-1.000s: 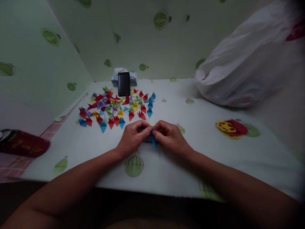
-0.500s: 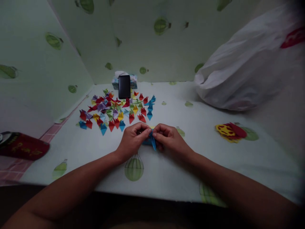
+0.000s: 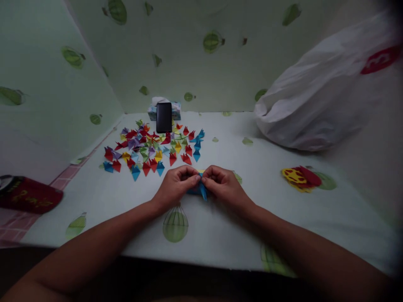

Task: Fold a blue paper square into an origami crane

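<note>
A blue folded paper piece (image 3: 203,193) hangs point-down between my two hands in the middle of the table. My left hand (image 3: 178,184) pinches its upper left side between thumb and forefinger. From the other side my right hand (image 3: 223,183) pinches it the same way, the thumbs almost meeting. More blue and a bit of yellow show behind the fingers, but what lies there is mostly hidden. Beyond my left hand spreads a cluster of small folded paper cranes (image 3: 153,163) in red, blue, purple, green and yellow.
A black phone (image 3: 164,117) leans on a tissue box (image 3: 176,110) at the back. On the right are a white plastic bag (image 3: 302,105) and yellow and red cut-out pieces (image 3: 297,177). A dark red can (image 3: 31,195) lies at the left edge.
Both hands keep their pinch on the blue paper, and the fingertips have shifted slightly around it. The whole view has tilted a little.
</note>
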The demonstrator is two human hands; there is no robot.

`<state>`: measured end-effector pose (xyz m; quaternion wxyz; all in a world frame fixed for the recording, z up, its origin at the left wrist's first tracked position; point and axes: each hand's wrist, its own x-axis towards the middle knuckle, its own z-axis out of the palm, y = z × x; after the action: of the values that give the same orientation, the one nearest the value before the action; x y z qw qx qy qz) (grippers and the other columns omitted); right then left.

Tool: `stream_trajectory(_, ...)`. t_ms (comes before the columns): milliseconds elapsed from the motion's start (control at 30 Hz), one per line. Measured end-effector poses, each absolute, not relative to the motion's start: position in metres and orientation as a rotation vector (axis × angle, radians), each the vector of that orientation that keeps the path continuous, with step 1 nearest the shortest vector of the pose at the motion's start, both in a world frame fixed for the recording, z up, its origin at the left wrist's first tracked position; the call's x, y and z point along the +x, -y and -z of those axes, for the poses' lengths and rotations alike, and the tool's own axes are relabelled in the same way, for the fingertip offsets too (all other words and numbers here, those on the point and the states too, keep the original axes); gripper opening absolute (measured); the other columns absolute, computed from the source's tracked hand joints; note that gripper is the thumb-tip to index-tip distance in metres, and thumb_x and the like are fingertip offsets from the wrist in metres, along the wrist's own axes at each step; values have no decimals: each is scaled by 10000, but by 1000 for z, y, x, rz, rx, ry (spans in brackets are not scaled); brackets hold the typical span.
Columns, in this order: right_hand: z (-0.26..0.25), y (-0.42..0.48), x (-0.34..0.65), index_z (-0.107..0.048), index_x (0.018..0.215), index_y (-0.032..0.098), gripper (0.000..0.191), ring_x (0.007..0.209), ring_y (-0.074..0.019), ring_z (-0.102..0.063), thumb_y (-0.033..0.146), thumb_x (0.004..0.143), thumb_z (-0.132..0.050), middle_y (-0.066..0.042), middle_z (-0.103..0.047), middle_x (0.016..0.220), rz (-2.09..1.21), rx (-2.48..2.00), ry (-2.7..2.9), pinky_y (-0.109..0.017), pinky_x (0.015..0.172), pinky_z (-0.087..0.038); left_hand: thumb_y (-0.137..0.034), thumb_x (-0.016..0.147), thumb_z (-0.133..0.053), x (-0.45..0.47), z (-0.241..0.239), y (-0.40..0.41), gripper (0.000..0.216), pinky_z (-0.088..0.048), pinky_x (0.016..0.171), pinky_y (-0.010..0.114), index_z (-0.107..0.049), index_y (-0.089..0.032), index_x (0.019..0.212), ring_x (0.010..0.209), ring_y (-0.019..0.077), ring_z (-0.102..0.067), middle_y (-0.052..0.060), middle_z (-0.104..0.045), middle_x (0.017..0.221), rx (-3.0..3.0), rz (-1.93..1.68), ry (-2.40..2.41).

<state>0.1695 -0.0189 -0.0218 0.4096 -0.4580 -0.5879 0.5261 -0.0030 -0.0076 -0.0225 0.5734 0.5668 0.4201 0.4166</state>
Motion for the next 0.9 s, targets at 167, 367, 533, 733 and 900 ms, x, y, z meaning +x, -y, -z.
stream_trajectory(167,24,19,169,-546,691,188,150,550,-103,-438,293,792,-582,25,-512,600,-1120,-1175,1620,-237,512,-346,-297,749,-713,-3,21,8,176,-488,616,240,-643,-145,802,634,110,-577,-3,-626,708,1396,-978,-1047)
stream_trajectory(367,23,20,169,-543,707,195,142,542,-108,-443,295,801,-579,26,-513,593,-1090,-1210,1572,-236,502,-356,-301,763,-690,-2,20,9,194,-510,633,260,-612,-158,867,646,125,-596,-6,-624,714,1386,-963,-1043)
stream_trajectory(533,24,21,168,-530,735,201,140,522,-103,-448,306,810,-582,36,-501,585,-1181,-1202,1503,-237,496,-366,-326,749,-730,-1,22,10,229,-515,654,258,-619,-159,858,678,120,-594,-1,-623,760,1366,-973,-1028)
stream_trajectory(733,27,22,165,-538,748,199,130,512,-103,-448,299,818,-584,43,-490,578,-1193,-1195,1499,-242,490,-349,-308,761,-718,-1,24,10,205,-497,637,249,-624,-156,861,676,117,-578,0,-616,761,1389,-980,-1061)
stream_trajectory(900,28,23,165,-537,752,198,153,498,-99,-446,316,829,-595,46,-498,577,-1221,-1180,1474,-244,484,-347,-290,759,-721,-1,24,10,195,-497,644,246,-616,-157,856,664,107,-580,-13,-615,746,1328,-977,-1041)
